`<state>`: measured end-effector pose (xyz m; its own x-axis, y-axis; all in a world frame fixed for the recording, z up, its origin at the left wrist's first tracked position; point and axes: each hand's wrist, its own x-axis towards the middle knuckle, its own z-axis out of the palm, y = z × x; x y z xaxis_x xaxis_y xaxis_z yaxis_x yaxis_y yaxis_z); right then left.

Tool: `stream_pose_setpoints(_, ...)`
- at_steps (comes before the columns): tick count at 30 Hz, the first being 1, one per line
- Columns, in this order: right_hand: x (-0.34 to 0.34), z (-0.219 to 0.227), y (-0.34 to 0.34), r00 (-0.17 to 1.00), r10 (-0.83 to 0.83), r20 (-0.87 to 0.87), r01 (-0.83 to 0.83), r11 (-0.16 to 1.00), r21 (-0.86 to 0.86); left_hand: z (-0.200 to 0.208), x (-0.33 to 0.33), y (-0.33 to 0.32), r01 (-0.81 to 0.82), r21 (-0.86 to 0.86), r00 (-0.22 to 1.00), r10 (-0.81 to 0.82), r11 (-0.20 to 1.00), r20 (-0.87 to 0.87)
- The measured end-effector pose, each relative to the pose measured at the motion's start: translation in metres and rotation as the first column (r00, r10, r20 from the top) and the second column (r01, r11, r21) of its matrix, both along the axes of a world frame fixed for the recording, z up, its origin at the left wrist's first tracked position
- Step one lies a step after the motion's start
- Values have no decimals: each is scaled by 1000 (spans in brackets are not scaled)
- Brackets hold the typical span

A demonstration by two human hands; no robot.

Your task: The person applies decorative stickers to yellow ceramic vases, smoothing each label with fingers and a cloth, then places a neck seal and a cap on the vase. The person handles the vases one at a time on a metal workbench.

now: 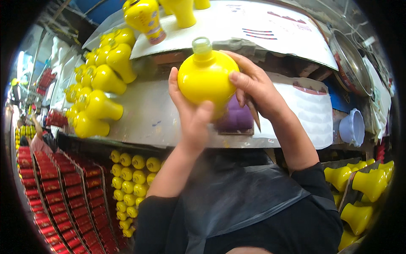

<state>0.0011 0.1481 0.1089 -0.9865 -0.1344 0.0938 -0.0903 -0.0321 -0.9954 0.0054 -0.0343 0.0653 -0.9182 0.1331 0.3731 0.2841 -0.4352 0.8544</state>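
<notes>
Bottle, yellow and bulbous, sits between our 2 hands above the workbench, its clear glass neck pointing away from us. Its narrow lower end overlaps the purple pad; we cannot tell whether they touch.

Our left hand cups the near left side, fingers curled along it and the blurred thumb lying across the front. Our right hand pinches the right shoulder between thumb and fingers, with a slim, pointed brown tool tucked below, tip downward.

To handle this well, we should let the left palm carry the weight and use the right only to steady or turn. The glossy coat looks easy to smudge or slip on, so light, even pressure seems best. We should also angle the tool's point away from the yellow surface and our wrist.
</notes>
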Motion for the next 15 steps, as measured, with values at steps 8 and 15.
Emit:
stream_pose_setpoints(8, -22, -36, -43, 974, 128, 187, -125, 992, -25, -63, 12, -32, -639, -421, 762, 454, 644, -462)
stream_pose_setpoints(15, -24, -59, -52, 976, 55, 209, -54, 999, -9, -81, 31, -72, -633, -449, 764, 418, 630, -491)
